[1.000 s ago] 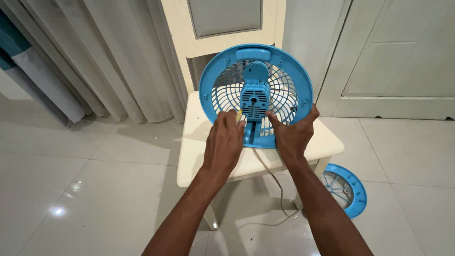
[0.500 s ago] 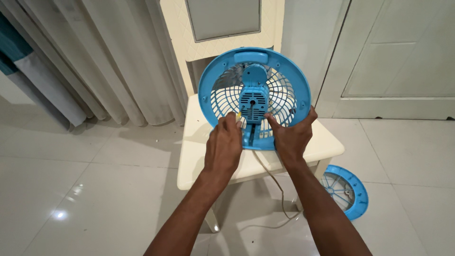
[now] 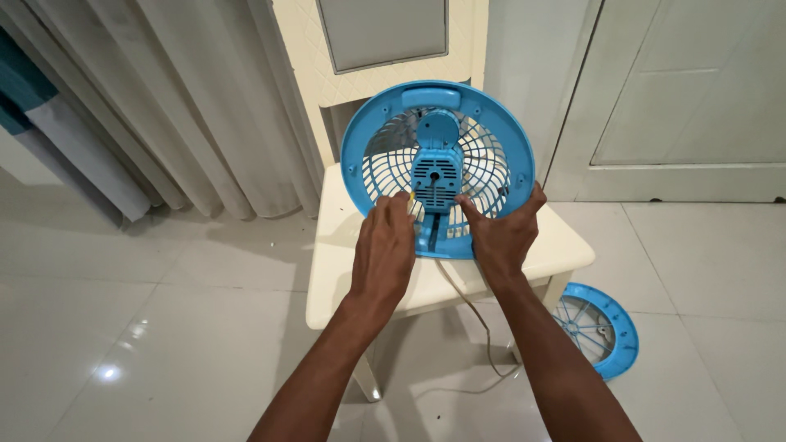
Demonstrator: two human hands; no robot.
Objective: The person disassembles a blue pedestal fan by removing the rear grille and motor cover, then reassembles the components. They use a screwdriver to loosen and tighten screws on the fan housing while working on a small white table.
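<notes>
Head view looks down on a round blue plastic fan body [image 3: 438,168], standing upright on its rim on the seat of a cream-coloured chair [image 3: 344,270], its back turned to the camera. All places below are told from that chair. The fan leans against or stands just before the chair's backrest; which of the two cannot be told. A blue motor housing [image 3: 435,172] sits at the middle of the rear grille, with a handle slot at the top of the rim.

The left hand [image 3: 383,254] is over the seat at the lower left of the grille, fingers curled and pinched on something small and pale at the grille; what it is cannot be made out. The right hand [image 3: 501,233] is spread open against the lower right rim, thumb toward the motor housing, steadying the fan.

A thin cord [image 3: 471,307] hangs from the fan over the seat's front edge. A second round blue grille [image 3: 602,327] lies on the white tiled floor [image 3: 147,327], just right of the chair's front leg.

The fan looks light and stiff, with thin grille ribs likely to flex or crack under pressure; the solid rim or the top handle seems the safer hold, since the smooth plastic could slip.
</notes>
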